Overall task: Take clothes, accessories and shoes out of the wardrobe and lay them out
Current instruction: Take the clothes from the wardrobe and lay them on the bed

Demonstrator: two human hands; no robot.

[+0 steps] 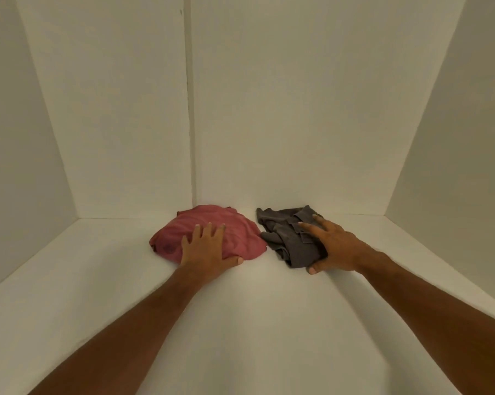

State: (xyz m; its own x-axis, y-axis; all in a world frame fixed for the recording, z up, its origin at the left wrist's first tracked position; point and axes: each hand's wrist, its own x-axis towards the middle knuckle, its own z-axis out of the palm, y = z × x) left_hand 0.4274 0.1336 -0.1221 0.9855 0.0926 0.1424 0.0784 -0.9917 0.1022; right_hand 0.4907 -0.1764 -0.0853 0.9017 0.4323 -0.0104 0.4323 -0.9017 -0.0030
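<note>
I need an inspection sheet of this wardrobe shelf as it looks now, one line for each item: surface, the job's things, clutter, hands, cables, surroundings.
Surface: white shelf, plain, bare in front of the clothes.
Job's things: pink garment bunched near the back wall; grey garment crumpled just to its right, the two almost touching.
Clutter: nothing seen.
Hands: left hand lies on the pink garment, fingers spread on top, thumb at its front edge; right hand on the grey garment, fingers spread over it, thumb at its front edge. A firm grip cannot be confirmed on either.
Cables: nothing seen.
Surroundings: white back wall with a vertical seam; white side walls left and right.
</note>
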